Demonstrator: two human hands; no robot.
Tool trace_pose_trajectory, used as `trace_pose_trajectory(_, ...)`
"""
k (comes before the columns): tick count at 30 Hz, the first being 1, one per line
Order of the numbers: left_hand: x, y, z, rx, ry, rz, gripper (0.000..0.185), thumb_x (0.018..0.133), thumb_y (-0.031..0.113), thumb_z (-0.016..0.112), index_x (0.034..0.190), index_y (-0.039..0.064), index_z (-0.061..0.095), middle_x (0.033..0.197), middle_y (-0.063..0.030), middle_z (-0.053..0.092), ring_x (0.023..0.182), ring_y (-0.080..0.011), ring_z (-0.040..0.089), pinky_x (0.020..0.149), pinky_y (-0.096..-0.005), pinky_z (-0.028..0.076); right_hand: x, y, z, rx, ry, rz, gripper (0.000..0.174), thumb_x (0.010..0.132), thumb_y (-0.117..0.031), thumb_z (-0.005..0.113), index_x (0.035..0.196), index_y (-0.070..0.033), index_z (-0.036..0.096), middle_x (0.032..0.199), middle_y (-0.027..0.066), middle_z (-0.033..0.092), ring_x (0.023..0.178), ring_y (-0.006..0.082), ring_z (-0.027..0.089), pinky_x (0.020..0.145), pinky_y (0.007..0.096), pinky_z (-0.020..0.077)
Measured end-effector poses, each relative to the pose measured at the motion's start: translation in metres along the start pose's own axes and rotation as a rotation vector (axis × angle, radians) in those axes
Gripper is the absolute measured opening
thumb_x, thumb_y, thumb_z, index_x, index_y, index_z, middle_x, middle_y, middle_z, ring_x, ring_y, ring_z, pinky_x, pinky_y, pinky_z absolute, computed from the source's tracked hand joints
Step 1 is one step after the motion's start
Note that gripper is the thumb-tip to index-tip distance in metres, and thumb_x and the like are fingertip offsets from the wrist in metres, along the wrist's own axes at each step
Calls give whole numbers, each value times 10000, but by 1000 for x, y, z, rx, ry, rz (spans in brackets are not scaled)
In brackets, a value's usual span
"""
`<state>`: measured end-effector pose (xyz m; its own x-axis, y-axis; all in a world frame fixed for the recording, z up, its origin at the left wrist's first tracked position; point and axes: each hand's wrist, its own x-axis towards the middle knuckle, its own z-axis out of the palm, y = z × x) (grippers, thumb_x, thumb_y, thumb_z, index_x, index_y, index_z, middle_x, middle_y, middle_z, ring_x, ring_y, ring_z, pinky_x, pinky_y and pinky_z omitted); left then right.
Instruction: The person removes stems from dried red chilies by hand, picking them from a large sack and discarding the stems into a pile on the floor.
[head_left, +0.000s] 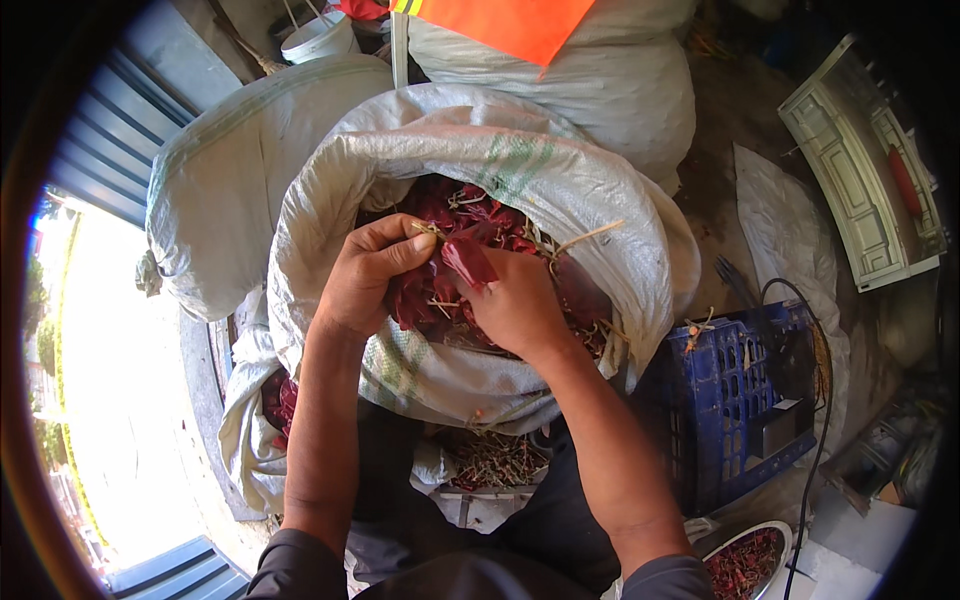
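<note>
A woven plastic sack (600, 187) with its rim rolled back stands before me, holding many dried red chili peppers (412, 300). Over its mouth, my left hand (375, 262) pinches a thin, pale stem (429, 229) between thumb and forefinger. Close on its right, my right hand (517, 300) has its fingers around a dark red chili pepper (469, 261); its fingertips are partly hidden. A long dry stalk (589, 236) sticks up at the right of the sack's opening.
Full woven sacks (217, 180) stand behind and to the left. A blue plastic crate (742, 405) is at the right, with a black cable beside it. Between my legs lies a heap of dry stems (499, 457). A bowl of red bits (746, 562) sits at the lower right.
</note>
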<state>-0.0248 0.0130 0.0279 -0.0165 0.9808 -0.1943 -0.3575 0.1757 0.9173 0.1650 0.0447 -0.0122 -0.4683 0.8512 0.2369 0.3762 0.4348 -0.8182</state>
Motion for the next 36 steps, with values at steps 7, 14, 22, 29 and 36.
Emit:
trace_pose_trajectory(7, 2, 0, -13, 96, 19, -100, 79, 963, 102, 676, 960, 24, 683, 842, -14, 694, 695, -83, 643, 642, -230, 531, 1, -15, -17, 63, 124, -16, 378, 902, -377, 756, 958, -24, 634, 684, 125, 668, 612, 310, 670, 574, 418, 516)
trace_pose_trajectory(14, 1, -7, -17, -108, -5, -92, 101, 970, 126, 674, 979, 25, 667, 846, -29, 688, 677, -95, 644, 603, -217, 529, 5, -6, -14, 777, 73, 332, 370, 1029, -402, 604, 959, -40, 634, 687, -54, 520, 529, 55, 439, 482, 237, 370)
trace_pose_trajectory(22, 4, -12, -20, -223, -92, -121, 165, 983, 186, 662, 937, 35, 615, 780, -24, 612, 588, -100, 547, 516, -242, 486, 0, -3, -15, 268, -42, 105, 364, 953, -285, 715, 1162, 10, 679, 1006, 171, 747, 916, 187, 715, 820, 335, 541)
trace_pose_trajectory(29, 2, -19, -2, -315, -35, -14, 183, 973, 166, 677, 1076, 22, 630, 920, -48, 667, 780, -126, 639, 720, -278, 556, -1, -13, -10, 429, -61, 181, 273, 950, -216, 708, 1102, 10, 691, 944, 157, 747, 853, 191, 713, 780, 333, 540)
trace_pose_trajectory(36, 1, -28, 7, -194, -55, -63, 364, 919, 103, 723, 1251, 7, 609, 1101, -62, 687, 988, -154, 671, 896, -311, 556, -3, -6, 10, 349, 207, -37, 252, 956, -170, 663, 1150, -9, 654, 923, 196, 726, 856, 350, 714, 764, 403, 537)
